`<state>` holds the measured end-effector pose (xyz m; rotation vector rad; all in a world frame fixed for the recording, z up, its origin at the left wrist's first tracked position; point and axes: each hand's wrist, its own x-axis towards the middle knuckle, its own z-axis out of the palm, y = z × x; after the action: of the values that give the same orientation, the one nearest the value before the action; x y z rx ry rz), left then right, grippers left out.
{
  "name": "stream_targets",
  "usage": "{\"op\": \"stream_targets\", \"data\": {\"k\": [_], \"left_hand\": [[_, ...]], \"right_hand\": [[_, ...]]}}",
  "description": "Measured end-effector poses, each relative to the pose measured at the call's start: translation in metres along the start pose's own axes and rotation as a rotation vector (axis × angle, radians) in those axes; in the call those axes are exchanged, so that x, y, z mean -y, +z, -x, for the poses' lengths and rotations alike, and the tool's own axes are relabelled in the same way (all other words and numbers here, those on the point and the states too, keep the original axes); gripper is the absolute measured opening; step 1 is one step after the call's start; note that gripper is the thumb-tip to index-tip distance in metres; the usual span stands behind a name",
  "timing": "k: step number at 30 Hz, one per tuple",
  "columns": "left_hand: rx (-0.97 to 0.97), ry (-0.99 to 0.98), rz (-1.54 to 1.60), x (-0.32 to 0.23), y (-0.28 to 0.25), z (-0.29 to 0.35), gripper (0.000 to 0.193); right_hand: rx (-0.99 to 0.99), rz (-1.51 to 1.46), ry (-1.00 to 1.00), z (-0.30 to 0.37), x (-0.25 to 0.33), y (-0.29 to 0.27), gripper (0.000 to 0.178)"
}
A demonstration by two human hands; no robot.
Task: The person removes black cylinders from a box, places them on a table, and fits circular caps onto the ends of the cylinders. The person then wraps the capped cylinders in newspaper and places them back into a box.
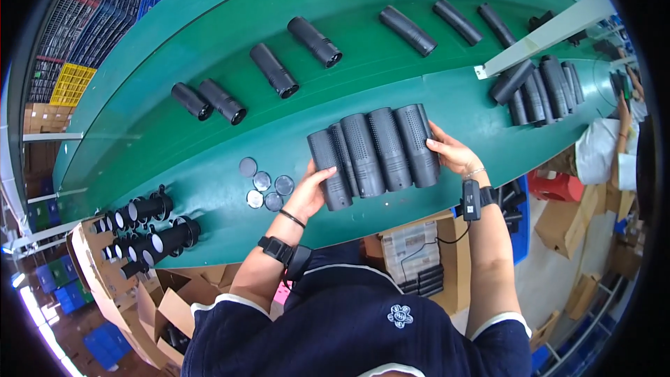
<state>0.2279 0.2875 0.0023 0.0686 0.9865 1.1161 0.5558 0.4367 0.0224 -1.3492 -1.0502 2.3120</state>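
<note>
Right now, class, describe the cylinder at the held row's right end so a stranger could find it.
Find the green bench, then the row of black cylinders held between the left hand and right hand. Take the rightmost cylinder: unlike its neighbours, it has the right thumb on it.

One left hand (307, 194) and one right hand (453, 155) make two, with five held cylinders (364, 157) between them (one of the five shows only as a narrow strip). Beyond them lie seven spaced-out cylinders (274, 70). There are five round discs (284, 184) on the tabletop (230, 230). The piled cylinders (555, 84) at the right number at least five, overlap hiding the exact total. The white-ended cylinders (155, 207) at the left form two rows, too overlapped to count singly. There is one yellow crate (73, 84).
</note>
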Motion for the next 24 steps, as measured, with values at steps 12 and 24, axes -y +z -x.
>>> {"op": "stream_targets", "data": {"k": [12, 24], "left_hand": [[-0.337, 0.126, -0.533, -0.001, -0.016, 0.020, 0.081], [-0.396, 0.783, -1.282, -0.024, 0.043, 0.010, 0.076]], "right_hand": [[-0.245, 0.254, -0.283, 0.004, -0.024, 0.017, 0.070], [-0.401, 0.232, -0.379, 0.034, -0.054, 0.023, 0.065]]}}
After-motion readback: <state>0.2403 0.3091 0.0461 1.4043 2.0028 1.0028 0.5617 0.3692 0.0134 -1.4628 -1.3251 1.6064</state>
